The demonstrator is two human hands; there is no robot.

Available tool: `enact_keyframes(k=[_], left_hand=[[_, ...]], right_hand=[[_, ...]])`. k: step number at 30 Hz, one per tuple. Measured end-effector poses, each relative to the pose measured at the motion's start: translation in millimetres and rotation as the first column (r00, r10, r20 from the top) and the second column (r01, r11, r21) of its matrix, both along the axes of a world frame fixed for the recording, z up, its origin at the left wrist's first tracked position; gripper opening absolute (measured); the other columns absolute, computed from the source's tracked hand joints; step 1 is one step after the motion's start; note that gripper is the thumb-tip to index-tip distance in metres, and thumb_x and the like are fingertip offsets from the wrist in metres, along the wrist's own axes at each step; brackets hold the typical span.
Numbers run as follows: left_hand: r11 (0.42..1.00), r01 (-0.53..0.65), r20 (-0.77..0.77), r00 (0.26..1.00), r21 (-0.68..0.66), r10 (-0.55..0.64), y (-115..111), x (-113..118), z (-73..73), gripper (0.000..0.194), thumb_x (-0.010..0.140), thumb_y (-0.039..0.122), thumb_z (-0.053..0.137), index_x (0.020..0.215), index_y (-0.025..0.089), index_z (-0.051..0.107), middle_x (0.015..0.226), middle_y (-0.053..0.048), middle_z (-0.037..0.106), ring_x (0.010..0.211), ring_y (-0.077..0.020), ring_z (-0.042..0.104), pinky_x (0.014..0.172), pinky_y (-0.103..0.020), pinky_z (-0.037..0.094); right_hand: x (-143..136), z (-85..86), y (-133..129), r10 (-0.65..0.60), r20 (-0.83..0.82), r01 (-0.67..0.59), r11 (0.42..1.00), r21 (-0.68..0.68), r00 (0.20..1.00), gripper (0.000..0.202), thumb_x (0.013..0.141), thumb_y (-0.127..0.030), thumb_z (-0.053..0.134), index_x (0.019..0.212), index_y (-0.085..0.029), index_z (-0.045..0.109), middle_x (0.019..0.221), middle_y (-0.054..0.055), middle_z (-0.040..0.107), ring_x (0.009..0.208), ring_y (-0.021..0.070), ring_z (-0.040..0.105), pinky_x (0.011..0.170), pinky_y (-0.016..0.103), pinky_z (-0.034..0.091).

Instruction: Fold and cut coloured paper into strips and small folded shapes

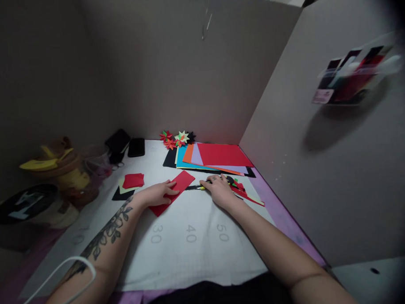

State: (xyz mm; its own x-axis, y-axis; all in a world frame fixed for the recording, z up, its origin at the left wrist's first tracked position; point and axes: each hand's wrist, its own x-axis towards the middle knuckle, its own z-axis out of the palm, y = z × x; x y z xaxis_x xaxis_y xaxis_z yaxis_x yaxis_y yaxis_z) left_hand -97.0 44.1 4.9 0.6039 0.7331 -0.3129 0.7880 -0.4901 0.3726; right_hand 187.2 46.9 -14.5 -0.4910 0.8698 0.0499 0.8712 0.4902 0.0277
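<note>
A red paper strip (182,181) lies at a slant on the white mat (179,255), which is printed with numbers. My left hand (159,193) rests on the strip with its fingers spread. To the right, my right hand (218,188) is over a black and yellow cutter (194,187), its fingers curled on the handle. Small red squares (133,180) lie left of my left hand, over pale and black pieces. Red and green scraps (244,192) sit just right of my right hand.
Coloured sheets (225,154) are stacked at the back, with folded paper stars (182,137) behind them. A black phone (136,147), a clear cup (98,161) and containers (73,174) stand at left. A clear holder (353,80) hangs on the right wall.
</note>
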Motion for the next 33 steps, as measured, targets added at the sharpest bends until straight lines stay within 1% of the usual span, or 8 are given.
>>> enact_keyframes(k=[5, 12, 18, 21, 25, 29, 33], left_hand=[[0.999, -0.035, -0.019, 0.999, -0.003, 0.035, -0.7, 3.9, 6.1, 0.054, 0.078, 0.023, 0.055, 0.130, 0.036, 0.050, 0.150, 0.003, 0.026, 0.139, -0.0249, 0.020, 0.106, -0.037, 0.030], [0.996, -0.090, -0.044, 0.995, 0.016, 0.091, -4.3, 8.1, 11.3, 0.053, 0.074, 0.023, 0.058, 0.125, 0.038, 0.054, 0.148, 0.003, 0.032, 0.137, -0.0267, 0.026, 0.100, -0.038, 0.037], [0.990, -0.135, -0.108, 0.984, 0.042, 0.139, -7.9, 11.8, 13.2, 0.050, 0.076, 0.028, 0.057, 0.125, 0.039, 0.054, 0.147, 0.003, 0.035, 0.135, -0.0282, 0.030, 0.092, -0.034, 0.043], [0.989, -0.141, -0.128, 0.981, 0.042, 0.145, -9.0, 13.5, 14.8, 0.049, 0.076, 0.029, 0.057, 0.124, 0.039, 0.055, 0.147, 0.004, 0.035, 0.135, -0.0282, 0.030, 0.090, -0.032, 0.044], [0.990, -0.135, -0.140, 0.980, 0.039, 0.139, -9.5, 14.2, 16.5, 0.051, 0.077, 0.028, 0.055, 0.126, 0.036, 0.053, 0.148, 0.003, 0.033, 0.135, -0.0278, 0.030, 0.091, -0.034, 0.043], [0.990, -0.133, -0.131, 0.982, 0.035, 0.137, -9.0, 13.7, 16.2, 0.051, 0.076, 0.029, 0.057, 0.126, 0.037, 0.053, 0.147, 0.003, 0.035, 0.135, -0.0274, 0.030, 0.092, -0.033, 0.042], [0.992, -0.125, -0.121, 0.984, 0.036, 0.128, -8.3, 12.5, 14.5, 0.052, 0.075, 0.029, 0.057, 0.126, 0.037, 0.053, 0.146, 0.002, 0.036, 0.135, -0.0280, 0.031, 0.091, -0.034, 0.043]], right_hand=[[6.9, -0.8, -4.9, -0.012, 0.006, 0.012, 1.000, 0.011, 1.000, 0.048, 0.088, -0.009, 0.034, 0.128, -0.029, 0.051, 0.122, 0.011, 0.051, 0.117, 0.0243, 0.040, 0.104, 0.051, 0.012], [-4.5, 2.6, -4.3, 0.012, 0.022, -0.012, 1.000, 0.008, 1.000, 0.046, 0.090, -0.012, 0.033, 0.128, -0.031, 0.051, 0.121, 0.011, 0.052, 0.116, 0.0245, 0.040, 0.103, 0.052, 0.012], [-1.2, 3.5, -11.1, 0.003, 0.033, -0.003, 1.000, 0.012, 0.999, 0.046, 0.090, -0.011, 0.033, 0.128, -0.029, 0.051, 0.121, 0.011, 0.053, 0.116, 0.0245, 0.041, 0.103, 0.051, 0.012], [-4.3, 4.7, -12.7, 0.006, 0.040, -0.007, 1.000, 0.020, 0.999, 0.045, 0.089, -0.011, 0.033, 0.127, -0.029, 0.052, 0.121, 0.011, 0.053, 0.116, 0.0249, 0.041, 0.103, 0.051, 0.012], [-9.6, 5.8, -13.0, 0.038, 0.051, -0.039, 0.999, 0.025, 0.998, 0.046, 0.089, -0.010, 0.034, 0.127, -0.029, 0.051, 0.120, 0.011, 0.053, 0.115, 0.0255, 0.040, 0.102, 0.051, 0.013], [-8.4, 5.5, -16.3, 0.025, 0.063, -0.025, 1.000, 0.003, 0.998, 0.046, 0.089, -0.011, 0.034, 0.129, -0.029, 0.049, 0.123, 0.012, 0.052, 0.116, 0.0254, 0.039, 0.102, 0.050, 0.014], [-10.3, 6.0, -19.5, 0.026, 0.061, -0.027, 1.000, 0.014, 0.998, 0.046, 0.088, -0.010, 0.034, 0.128, -0.029, 0.050, 0.121, 0.012, 0.053, 0.116, 0.0259, 0.039, 0.101, 0.050, 0.014]])
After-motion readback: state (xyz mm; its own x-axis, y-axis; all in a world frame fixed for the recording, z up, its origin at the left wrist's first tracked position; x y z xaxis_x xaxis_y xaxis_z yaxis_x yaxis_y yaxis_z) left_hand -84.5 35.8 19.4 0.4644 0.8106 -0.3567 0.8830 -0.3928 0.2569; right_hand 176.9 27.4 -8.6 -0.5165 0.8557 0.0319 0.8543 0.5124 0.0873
